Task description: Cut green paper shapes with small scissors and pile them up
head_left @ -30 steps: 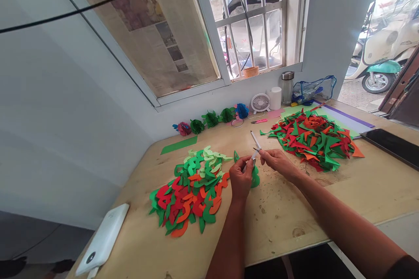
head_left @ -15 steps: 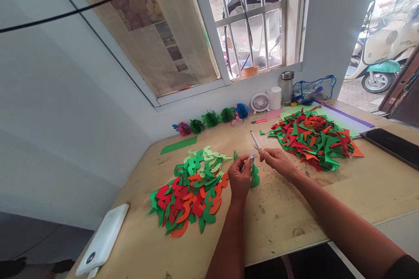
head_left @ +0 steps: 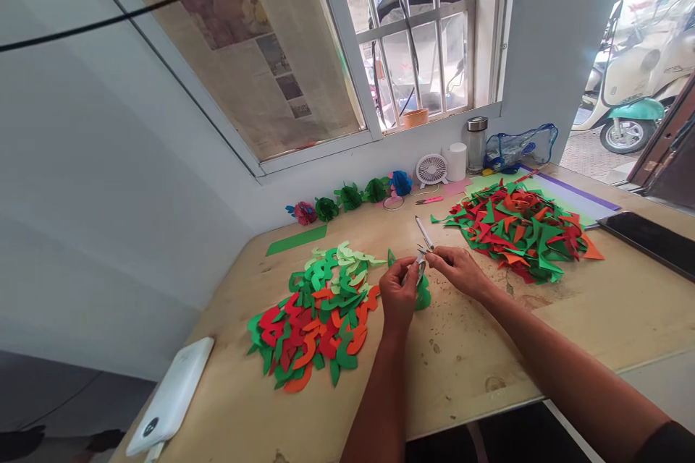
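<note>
Nearest on my feed, at the left, a white slab-shaped device (head_left: 172, 396) lies by the edge of the wooden table (head_left: 478, 369). Farther in, still on the left, I have a loose heap of cut paper shapes (head_left: 315, 315) in red, orange, green and pale green.

Just right of that heap, mid-table, I see both hands close together. The left hand (head_left: 400, 286) is curled, thumb and fingers pinched on a small white object (head_left: 421, 269) that sticks up between the two hands; I cannot make out what it is. A green paper piece (head_left: 423, 296) shows just right of this hand. The right hand (head_left: 456, 268) comes in from the right, fingertips nipped together on thin prongs (head_left: 422, 249) too small for me to identify.

Just beyond the fingers I see a white pen (head_left: 424, 231). Off to the right are a pile of paper scraps (head_left: 524, 235) in green, red and orange and a black phone (head_left: 654, 239).

Toward the far left lies a green strip (head_left: 297, 239). Along the wall I count five paper flowers (head_left: 348, 197), then a white fan (head_left: 432, 170) and a lidded jar (head_left: 477, 148). Beyond them is a barred window (head_left: 437, 16).
</note>
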`<action>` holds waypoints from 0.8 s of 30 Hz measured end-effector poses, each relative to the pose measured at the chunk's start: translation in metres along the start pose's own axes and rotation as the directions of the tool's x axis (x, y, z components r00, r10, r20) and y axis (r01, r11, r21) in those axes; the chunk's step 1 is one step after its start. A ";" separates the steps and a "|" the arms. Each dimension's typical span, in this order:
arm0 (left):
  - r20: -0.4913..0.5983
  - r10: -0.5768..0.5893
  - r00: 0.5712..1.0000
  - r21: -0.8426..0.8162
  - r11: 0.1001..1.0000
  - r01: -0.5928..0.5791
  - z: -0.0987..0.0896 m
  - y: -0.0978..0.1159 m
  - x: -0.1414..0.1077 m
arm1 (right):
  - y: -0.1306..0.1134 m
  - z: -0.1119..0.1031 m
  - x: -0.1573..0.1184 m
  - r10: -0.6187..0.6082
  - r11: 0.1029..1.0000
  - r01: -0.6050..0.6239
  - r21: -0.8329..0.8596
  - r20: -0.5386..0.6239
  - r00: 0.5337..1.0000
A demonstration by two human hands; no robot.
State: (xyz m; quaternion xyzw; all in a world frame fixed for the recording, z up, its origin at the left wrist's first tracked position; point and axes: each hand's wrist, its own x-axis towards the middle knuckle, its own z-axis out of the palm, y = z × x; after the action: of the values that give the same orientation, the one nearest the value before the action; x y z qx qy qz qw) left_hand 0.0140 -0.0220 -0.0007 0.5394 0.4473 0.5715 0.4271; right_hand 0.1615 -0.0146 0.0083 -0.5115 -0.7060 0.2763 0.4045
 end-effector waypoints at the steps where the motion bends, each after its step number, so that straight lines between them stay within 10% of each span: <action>1: 0.010 0.003 1.000 0.012 1.000 -0.003 0.000 0.000 0.000 | 0.000 0.000 0.000 -0.002 1.000 0.002 -0.004 -0.001 1.000; 24: 0.063 -0.072 0.995 0.005 0.997 0.072 0.000 0.000 -0.001 | 0.001 0.001 0.000 -0.006 1.000 0.006 -0.017 -0.024 1.000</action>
State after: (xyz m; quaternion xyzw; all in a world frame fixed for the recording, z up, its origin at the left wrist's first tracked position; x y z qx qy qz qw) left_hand 0.0136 -0.0231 -0.0010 0.5413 0.4533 0.5377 0.4608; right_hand 0.1611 -0.0147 0.0071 -0.5160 -0.7049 0.2632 0.4094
